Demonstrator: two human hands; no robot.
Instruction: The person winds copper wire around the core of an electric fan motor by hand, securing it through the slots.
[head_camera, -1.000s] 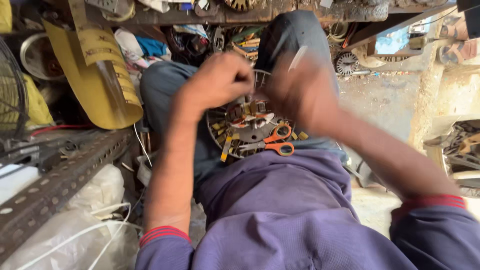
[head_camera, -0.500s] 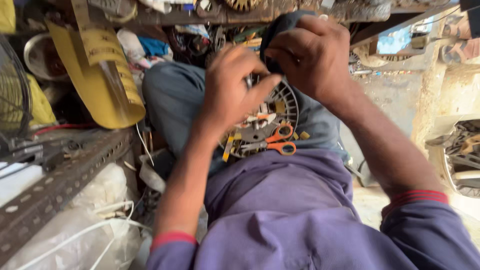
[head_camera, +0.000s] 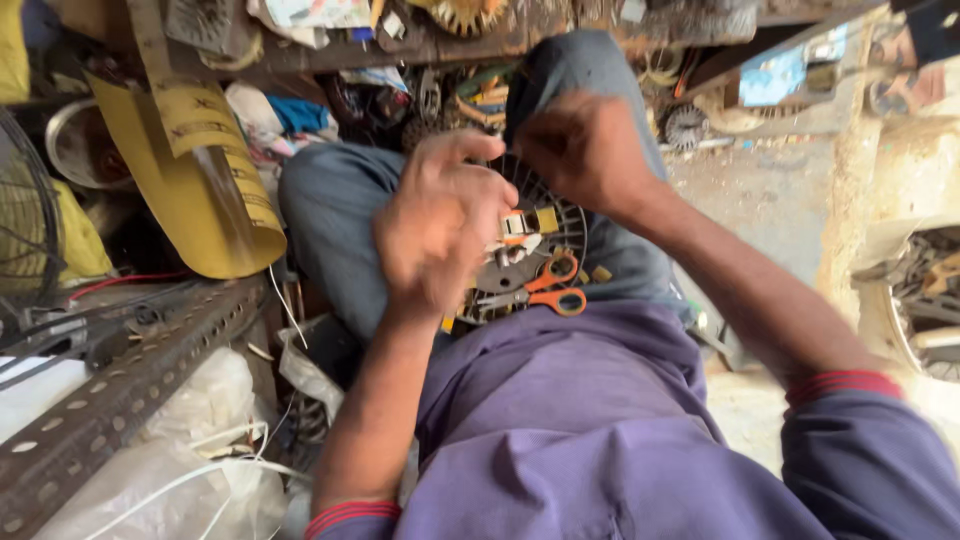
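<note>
Fingers of the left hand (head_camera: 440, 225) curl loosely over a round slotted motor core (head_camera: 535, 245), gripping nothing visible. The right hand (head_camera: 580, 150) pinches something hidden at its rim.

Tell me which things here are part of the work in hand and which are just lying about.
In hand:
left hand
right hand
round slotted metal disc on the lap
orange-handled scissors resting on it

Lying about:
yellow curved sheet
perforated angle bar
white plastic bags
wire fan guard

Curved yellow sheet (head_camera: 190, 190) at left; perforated steel angle bar (head_camera: 120, 385) below it; white plastic bags (head_camera: 180, 460) underneath; wire fan guard (head_camera: 25, 230) far left.
</note>
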